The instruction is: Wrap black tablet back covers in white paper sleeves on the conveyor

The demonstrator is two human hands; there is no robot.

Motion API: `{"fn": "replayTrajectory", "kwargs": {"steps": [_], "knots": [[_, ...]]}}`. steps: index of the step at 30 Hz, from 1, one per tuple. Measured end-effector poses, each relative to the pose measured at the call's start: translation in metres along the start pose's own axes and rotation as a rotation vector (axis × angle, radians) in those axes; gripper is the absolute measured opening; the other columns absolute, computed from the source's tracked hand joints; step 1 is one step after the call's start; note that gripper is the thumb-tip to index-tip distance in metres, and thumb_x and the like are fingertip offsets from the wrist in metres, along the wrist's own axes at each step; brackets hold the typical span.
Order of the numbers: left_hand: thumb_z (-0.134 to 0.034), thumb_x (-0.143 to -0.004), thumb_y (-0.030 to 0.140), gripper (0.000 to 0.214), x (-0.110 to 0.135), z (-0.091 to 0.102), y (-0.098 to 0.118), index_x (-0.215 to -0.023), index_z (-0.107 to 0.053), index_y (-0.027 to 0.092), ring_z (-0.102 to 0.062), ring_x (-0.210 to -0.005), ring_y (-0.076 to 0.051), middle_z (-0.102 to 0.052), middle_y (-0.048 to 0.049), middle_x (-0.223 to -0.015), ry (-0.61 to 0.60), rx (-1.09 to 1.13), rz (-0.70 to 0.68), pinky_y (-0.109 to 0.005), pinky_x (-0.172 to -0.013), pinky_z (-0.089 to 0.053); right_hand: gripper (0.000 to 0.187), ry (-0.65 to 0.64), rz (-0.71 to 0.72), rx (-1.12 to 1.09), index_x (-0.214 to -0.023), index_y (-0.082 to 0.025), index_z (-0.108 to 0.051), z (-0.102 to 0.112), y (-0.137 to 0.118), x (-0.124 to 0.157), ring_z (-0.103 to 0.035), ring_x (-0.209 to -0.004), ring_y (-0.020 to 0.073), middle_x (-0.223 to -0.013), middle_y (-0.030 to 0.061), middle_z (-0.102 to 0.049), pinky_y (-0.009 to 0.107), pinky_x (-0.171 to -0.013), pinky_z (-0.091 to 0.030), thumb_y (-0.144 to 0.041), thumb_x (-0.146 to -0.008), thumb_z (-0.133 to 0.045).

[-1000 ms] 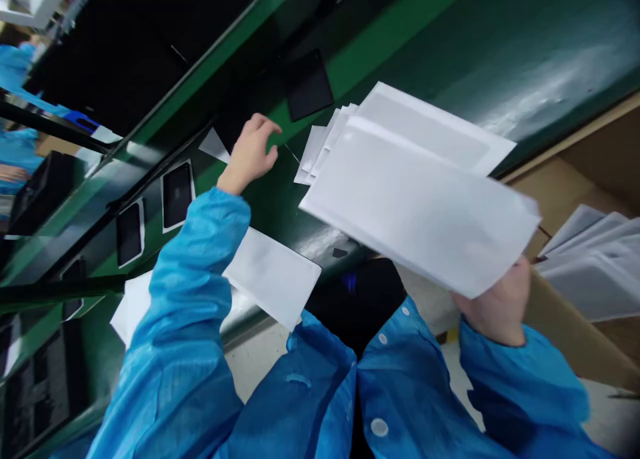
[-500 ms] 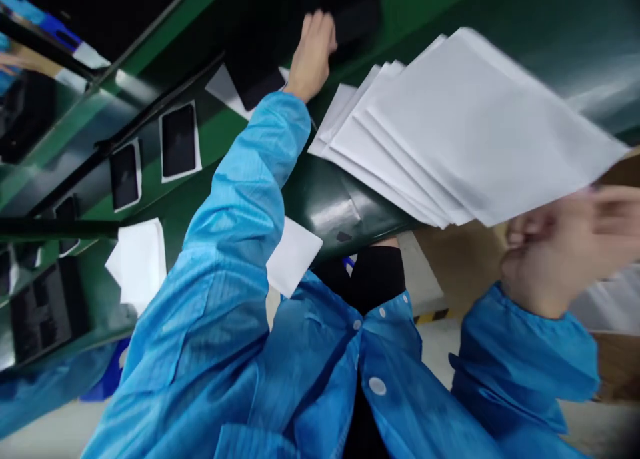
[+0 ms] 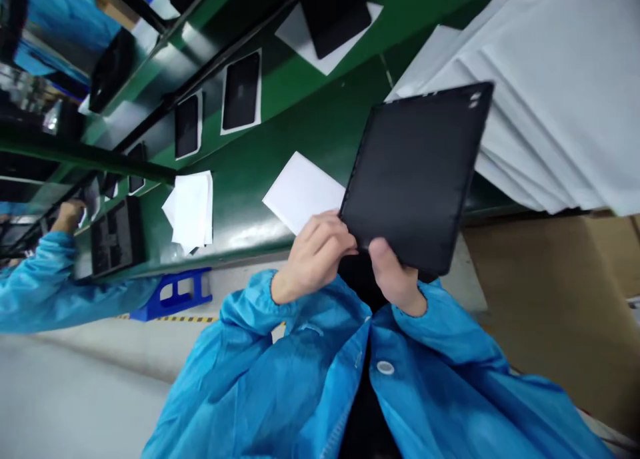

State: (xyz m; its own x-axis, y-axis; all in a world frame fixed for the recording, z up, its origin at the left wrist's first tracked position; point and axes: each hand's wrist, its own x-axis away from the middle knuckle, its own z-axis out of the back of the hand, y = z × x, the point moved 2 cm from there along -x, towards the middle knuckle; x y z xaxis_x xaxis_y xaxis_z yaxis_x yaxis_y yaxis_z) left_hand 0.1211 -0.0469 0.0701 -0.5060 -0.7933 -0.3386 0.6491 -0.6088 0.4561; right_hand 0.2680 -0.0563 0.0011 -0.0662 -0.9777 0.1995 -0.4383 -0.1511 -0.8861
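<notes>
A flat black tablet housing (image 3: 413,179) is tilted in front of my body, with small light openings at its far right corner. My left hand (image 3: 323,252) is closed at its near left corner, the fingertips pinched together against the edge. My right hand (image 3: 395,279) grips the near edge, thumb on the dark face and the other fingers hidden underneath. Just beyond my left hand, a white sheet (image 3: 305,192) lies on the green bench (image 3: 325,119). A fanned stack of white sheets (image 3: 555,92) lies to the right, partly behind the housing.
Another black panel (image 3: 335,19) rests on white paper at the back. Dark tablet-like panels (image 3: 241,91) on white sheets line the bench to the left. Folded white sheets (image 3: 193,209), a blue stool (image 3: 175,292) and a co-worker's sleeve (image 3: 45,279) are on the left; cardboard (image 3: 530,285) is at right.
My left hand has come back from the far side of the bench, and my right hand has moved in from the right. Both now hold the black housing. The view has shifted left.
</notes>
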Motion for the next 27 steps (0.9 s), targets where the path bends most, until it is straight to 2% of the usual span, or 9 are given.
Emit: {"fn": "replayTrajectory", "kwargs": {"steps": [2, 4, 6, 9, 12, 16, 19, 22, 27], "knots": [[-0.062, -0.106, 0.022, 0.009, 0.031, -0.012, 0.006, -0.108, -0.069, 0.028, -0.066, -0.11, -0.026, -0.069, -0.0074, -0.102, 0.013, -0.042, 0.095, -0.05, -0.105, -0.058, 0.06, 0.165, -0.014, -0.048, -0.127, -0.029, -0.073, -0.012, 0.016, 0.01, -0.067, -0.137, 0.0298, -0.128, 0.005, -0.077, 0.051, -0.127, -0.049, -0.07, -0.084, -0.08], [-0.065, -0.105, 0.024, 0.015, 0.054, -0.02, 0.009, -0.119, -0.069, 0.028, -0.062, -0.12, -0.028, -0.066, -0.0103, -0.113, 0.037, -0.094, 0.154, -0.051, -0.108, -0.057, 0.058, 0.199, -0.035, -0.058, -0.128, -0.027, -0.073, -0.013, 0.024, 0.015, -0.07, -0.133, 0.03, -0.126, 0.0061, -0.079, 0.051, -0.123, -0.053, -0.064, -0.083, -0.081], [-0.069, -0.103, 0.032, 0.027, 0.072, -0.024, 0.011, -0.129, -0.065, 0.027, -0.059, -0.123, -0.03, -0.059, -0.0122, -0.119, 0.112, -0.112, 0.182, -0.053, -0.111, -0.055, 0.055, 0.208, -0.092, -0.047, -0.125, -0.026, -0.074, 0.0, 0.026, 0.015, -0.073, -0.128, 0.0304, -0.123, 0.007, -0.08, 0.051, -0.118, -0.057, -0.055, -0.08, -0.085], [-0.073, -0.1, 0.037, 0.033, 0.088, -0.029, 0.004, -0.128, -0.062, 0.023, -0.057, -0.117, -0.03, -0.054, -0.0119, -0.116, 0.172, -0.109, 0.235, -0.05, -0.106, -0.055, 0.053, 0.262, -0.192, -0.091, -0.12, -0.025, -0.074, 0.032, 0.025, 0.01, -0.078, -0.117, 0.031, -0.114, 0.0059, -0.082, 0.053, -0.11, -0.062, -0.046, -0.073, -0.087], [-0.072, -0.099, 0.032, 0.032, 0.088, -0.038, -0.012, -0.127, -0.061, 0.021, -0.058, -0.116, -0.031, -0.059, -0.0135, -0.119, 0.024, -0.139, 0.289, -0.048, -0.101, -0.052, 0.05, 0.325, -0.228, -0.163, -0.112, -0.025, -0.074, 0.059, 0.024, 0.006, -0.081, -0.107, 0.0317, -0.103, 0.0044, -0.083, 0.053, -0.102, -0.065, -0.043, -0.067, -0.088], [-0.069, -0.098, 0.022, 0.031, 0.074, -0.047, -0.033, -0.128, -0.064, 0.022, -0.058, -0.122, -0.034, -0.065, -0.0147, -0.125, -0.098, -0.186, 0.293, -0.049, -0.102, -0.049, 0.045, 0.424, -0.251, -0.199, -0.099, -0.026, -0.075, 0.069, 0.023, 0.007, -0.082, -0.092, 0.0313, -0.087, 0.0015, -0.082, 0.053, -0.096, -0.068, -0.039, -0.058, -0.089], [-0.063, -0.1, 0.017, 0.022, 0.065, -0.044, -0.042, -0.12, -0.068, 0.022, -0.061, -0.117, -0.031, -0.069, -0.013, -0.12, -0.083, -0.181, 0.261, -0.046, -0.097, -0.05, 0.038, 0.465, -0.267, -0.197, -0.089, -0.026, -0.073, 0.069, 0.022, 0.01, -0.082, -0.086, 0.0311, -0.083, 0.0005, -0.081, 0.054, -0.094, -0.069, -0.039, -0.056, -0.087], [-0.061, -0.106, 0.021, 0.014, 0.06, -0.035, -0.048, -0.11, -0.073, 0.023, -0.064, -0.108, -0.027, -0.073, -0.0095, -0.109, -0.069, -0.15, 0.267, -0.043, -0.093, -0.052, 0.034, 0.456, -0.293, -0.185, -0.083, -0.025, -0.072, 0.072, 0.023, 0.011, -0.082, -0.09, 0.033, -0.085, 0.0018, -0.082, 0.055, -0.092, -0.07, -0.039, -0.056, -0.086], [-0.058, -0.108, 0.021, 0.021, 0.061, -0.011, -0.064, -0.101, -0.077, 0.023, -0.067, -0.094, -0.024, -0.075, -0.0074, -0.097, 0.031, -0.2, 0.293, -0.04, -0.085, -0.054, 0.033, 0.459, -0.258, -0.158, -0.086, -0.027, -0.071, 0.08, 0.024, 0.008, -0.082, -0.099, 0.0346, -0.085, 0.0012, -0.081, 0.055, -0.092, -0.07, -0.04, -0.058, -0.085]]}}
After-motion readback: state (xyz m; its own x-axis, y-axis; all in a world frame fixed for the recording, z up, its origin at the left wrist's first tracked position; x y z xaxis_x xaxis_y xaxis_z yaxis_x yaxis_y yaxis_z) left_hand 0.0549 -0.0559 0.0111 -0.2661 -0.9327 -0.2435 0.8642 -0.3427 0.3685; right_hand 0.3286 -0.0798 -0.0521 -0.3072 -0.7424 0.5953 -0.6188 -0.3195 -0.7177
